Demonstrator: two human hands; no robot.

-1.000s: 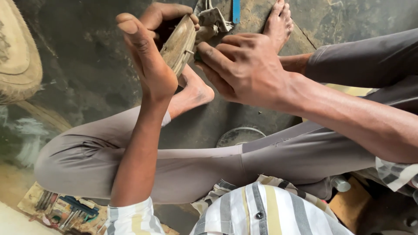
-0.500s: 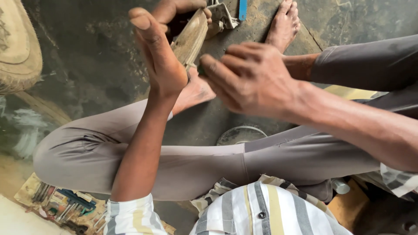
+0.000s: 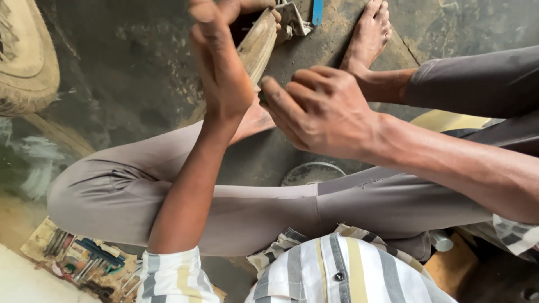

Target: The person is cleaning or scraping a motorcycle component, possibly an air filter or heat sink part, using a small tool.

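A person in a striped shirt (image 3: 337,275) is sitting on a dark floor (image 3: 129,84), grey-trousered legs folded in front. Beside the near knee, a tray of small tools (image 3: 84,261) is lying on the floor. The left hand (image 3: 222,62) is reaching forward, fingers wrapped around the upper end of a worn wooden piece (image 3: 258,47), which is slanting across a bare foot (image 3: 252,120). The right hand (image 3: 323,109) is curling loosely, fingertips just beside that wood's lower end; whether it is holding anything, I cannot tell. Farther off, a metal fitting (image 3: 292,17) is touching the wood's top. A 2nd bare foot (image 3: 368,39) is resting beyond.
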